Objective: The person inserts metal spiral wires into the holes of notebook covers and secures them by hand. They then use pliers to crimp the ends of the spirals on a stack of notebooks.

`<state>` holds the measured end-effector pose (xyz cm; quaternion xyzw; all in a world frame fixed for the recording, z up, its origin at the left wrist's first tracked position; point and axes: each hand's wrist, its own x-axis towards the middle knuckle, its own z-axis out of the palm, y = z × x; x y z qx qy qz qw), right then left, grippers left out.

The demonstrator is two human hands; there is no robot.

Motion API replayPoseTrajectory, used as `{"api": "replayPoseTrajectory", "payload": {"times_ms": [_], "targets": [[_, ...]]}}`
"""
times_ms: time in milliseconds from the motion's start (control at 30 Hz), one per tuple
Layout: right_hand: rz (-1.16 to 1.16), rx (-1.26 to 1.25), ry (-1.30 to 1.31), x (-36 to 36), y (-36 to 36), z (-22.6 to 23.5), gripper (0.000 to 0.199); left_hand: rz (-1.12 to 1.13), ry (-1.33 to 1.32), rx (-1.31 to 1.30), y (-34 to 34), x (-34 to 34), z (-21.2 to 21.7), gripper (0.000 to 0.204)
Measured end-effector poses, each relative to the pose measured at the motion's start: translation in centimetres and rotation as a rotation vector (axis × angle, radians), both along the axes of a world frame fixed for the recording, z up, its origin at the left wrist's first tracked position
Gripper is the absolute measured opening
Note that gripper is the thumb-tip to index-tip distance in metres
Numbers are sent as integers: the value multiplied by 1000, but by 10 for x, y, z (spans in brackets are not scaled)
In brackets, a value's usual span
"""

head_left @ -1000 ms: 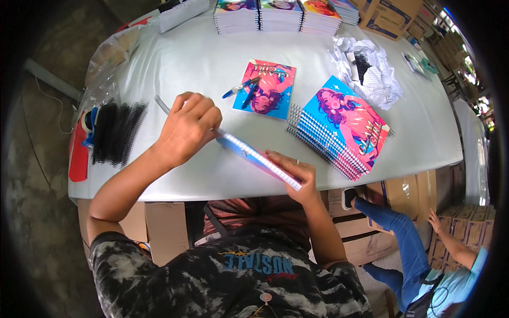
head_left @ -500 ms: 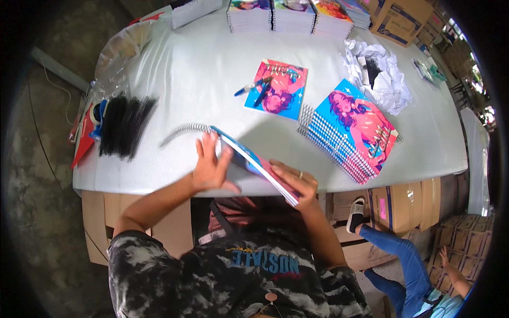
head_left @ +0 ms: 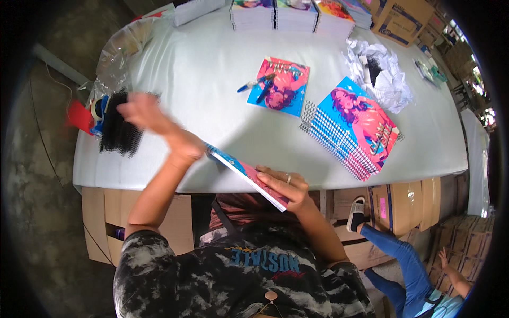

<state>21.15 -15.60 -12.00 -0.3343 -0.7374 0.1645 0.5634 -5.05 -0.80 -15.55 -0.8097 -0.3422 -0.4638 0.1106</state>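
Observation:
My right hand [head_left: 286, 186] grips a notebook [head_left: 246, 177] with a pink and blue cover by its near end, thumb and fingers on either side. The notebook is tilted, its page edges toward me. My left hand [head_left: 151, 115] is smeared by motion at the right edge of a pile of black spiral binding coils [head_left: 117, 132]; its fingers cannot be made out. My left wrist hides the notebook's far end. Ahead, a loose cover sheet or notebook [head_left: 283, 98] lies flat with pens or a similar tool [head_left: 260, 87] on it.
To the right stands a stack of spiral-bound notebooks [head_left: 360, 127], beside crumpled white paper [head_left: 389, 79] holding black coils. More notebook stacks [head_left: 253, 18] line the far edge. Tape [head_left: 97, 109] and a blurred red item [head_left: 80, 116] lie left. A person's leg [head_left: 392, 246] shows lower right.
My left hand has left the notebook's far end and swung left to the coil pile. The notebook, in my right hand, has shifted slightly left and nearer. The red item has changed position.

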Motion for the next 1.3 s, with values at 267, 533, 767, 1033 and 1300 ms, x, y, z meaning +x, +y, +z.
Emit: {"api": "replayPoseTrajectory", "payload": {"times_ms": [267, 533, 767, 1033, 1300], "targets": [[44, 78, 40, -3, 2, -11, 37, -458, -174, 84, 10, -10, -13, 116], [-14, 53, 53, -7, -4, -15, 39, -267, -10, 259, -50, 45, 51, 104], [-58, 14, 47, 1, 1, -12, 46, -564, 287, 239, -66, 37, 6, 100], [-111, 51, 86, 3, 3, -11, 42, -436, 276, 165, -66, 53, 7, 95], [-112, 15, 100, -1, 8, -8, 42, -434, 270, 60, -70, 69, -6, 114]]}}
